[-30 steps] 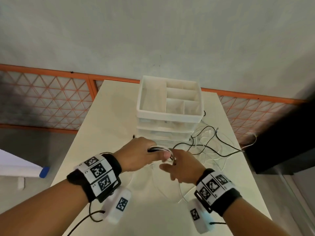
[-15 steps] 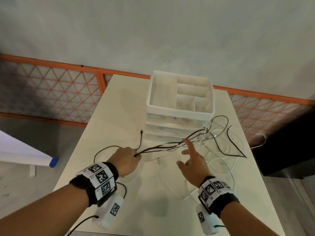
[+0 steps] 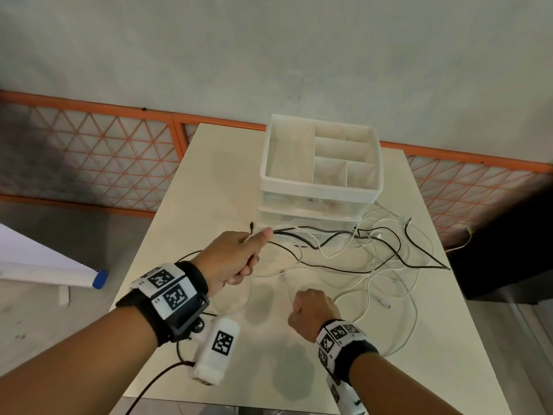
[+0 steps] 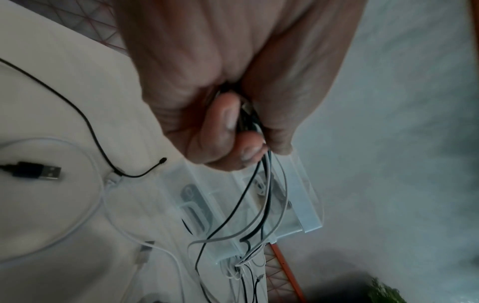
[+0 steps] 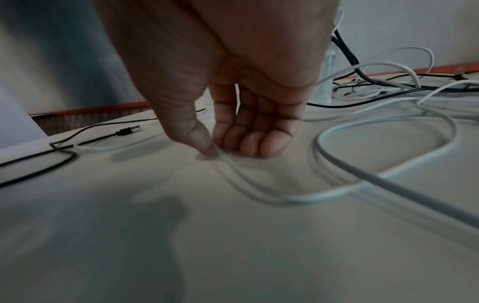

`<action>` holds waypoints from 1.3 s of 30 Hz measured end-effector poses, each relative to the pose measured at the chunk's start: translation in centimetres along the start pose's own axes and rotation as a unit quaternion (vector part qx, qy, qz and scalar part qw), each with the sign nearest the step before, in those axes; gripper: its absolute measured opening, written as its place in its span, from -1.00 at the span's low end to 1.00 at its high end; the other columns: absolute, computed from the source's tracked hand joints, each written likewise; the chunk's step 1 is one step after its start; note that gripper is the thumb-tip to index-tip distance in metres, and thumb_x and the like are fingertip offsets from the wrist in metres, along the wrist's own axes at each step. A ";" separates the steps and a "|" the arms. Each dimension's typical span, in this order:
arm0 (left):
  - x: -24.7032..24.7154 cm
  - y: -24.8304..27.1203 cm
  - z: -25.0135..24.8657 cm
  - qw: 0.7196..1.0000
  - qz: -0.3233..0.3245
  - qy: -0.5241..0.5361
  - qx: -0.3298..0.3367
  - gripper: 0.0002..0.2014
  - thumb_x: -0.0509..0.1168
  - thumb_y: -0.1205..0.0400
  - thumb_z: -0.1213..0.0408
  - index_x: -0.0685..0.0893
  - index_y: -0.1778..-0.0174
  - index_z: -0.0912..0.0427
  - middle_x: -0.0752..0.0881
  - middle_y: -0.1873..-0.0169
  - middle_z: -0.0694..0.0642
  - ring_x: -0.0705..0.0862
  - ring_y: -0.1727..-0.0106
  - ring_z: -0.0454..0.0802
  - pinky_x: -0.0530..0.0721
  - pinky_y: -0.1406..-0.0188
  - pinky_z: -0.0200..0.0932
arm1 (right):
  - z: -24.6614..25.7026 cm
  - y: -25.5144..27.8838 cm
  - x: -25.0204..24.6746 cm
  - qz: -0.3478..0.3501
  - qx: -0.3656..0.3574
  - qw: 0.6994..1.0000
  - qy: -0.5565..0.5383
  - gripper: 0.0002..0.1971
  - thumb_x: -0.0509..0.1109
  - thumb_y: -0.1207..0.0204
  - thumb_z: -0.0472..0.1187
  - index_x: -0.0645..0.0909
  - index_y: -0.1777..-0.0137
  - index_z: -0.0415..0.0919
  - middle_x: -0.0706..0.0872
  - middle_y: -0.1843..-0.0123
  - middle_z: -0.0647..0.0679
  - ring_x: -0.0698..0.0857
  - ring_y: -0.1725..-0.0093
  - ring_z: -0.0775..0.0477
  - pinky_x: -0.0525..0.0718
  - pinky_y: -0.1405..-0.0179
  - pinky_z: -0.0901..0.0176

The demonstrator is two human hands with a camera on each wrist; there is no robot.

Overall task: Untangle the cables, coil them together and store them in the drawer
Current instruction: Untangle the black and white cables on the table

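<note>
While the left hand (image 3: 236, 259) clamps a bundle of black and white cables (image 3: 302, 235) at 12 o'clock, near the drawer unit (image 3: 320, 187), right hand (image 3: 311, 310) pinches a white cable (image 5: 259, 180) at 5 – draw slack slowly, loops still cross – don't yank.

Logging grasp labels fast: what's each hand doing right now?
Left hand: closed, gripping a bunch of black and white cables.
Right hand: fingers curled, thumb touching a white cable on the table; a real pinch cannot be told.

Cables (image 3: 374, 253) before drawer unit (image 3: 320, 187)
</note>
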State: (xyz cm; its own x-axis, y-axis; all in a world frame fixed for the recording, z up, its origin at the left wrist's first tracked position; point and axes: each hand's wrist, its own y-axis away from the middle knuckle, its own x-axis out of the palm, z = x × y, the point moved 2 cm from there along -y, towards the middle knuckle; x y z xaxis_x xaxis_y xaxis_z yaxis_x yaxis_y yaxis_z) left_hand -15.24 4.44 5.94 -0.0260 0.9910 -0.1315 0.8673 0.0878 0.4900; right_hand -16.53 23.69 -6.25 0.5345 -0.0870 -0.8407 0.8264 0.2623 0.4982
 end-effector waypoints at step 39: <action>-0.9 -0.1 -3.0 0.995 -0.079 0.062 0.000 -0.67 0.37 -0.67 -0.01 0.45 0.25 0.09 0.42 0.48 0.02 0.31 0.59 -0.11 0.18 0.72 -0.30 | -7.5 5.5 -22.6 -0.391 -0.022 0.872 -0.294 -0.48 -0.05 -0.78 0.22 0.76 -0.01 0.13 0.60 0.16 0.04 0.62 0.18 -0.02 0.48 0.12 0.13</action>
State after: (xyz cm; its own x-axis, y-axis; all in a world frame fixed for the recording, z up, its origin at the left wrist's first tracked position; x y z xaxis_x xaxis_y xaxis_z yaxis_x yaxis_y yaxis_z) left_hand -16.84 3.83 8.57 -0.2226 0.9698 -0.0997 0.8479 0.2431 0.4711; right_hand -25.42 34.30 13.88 -0.1792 -0.7301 -0.6594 0.9783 -0.0614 -0.1978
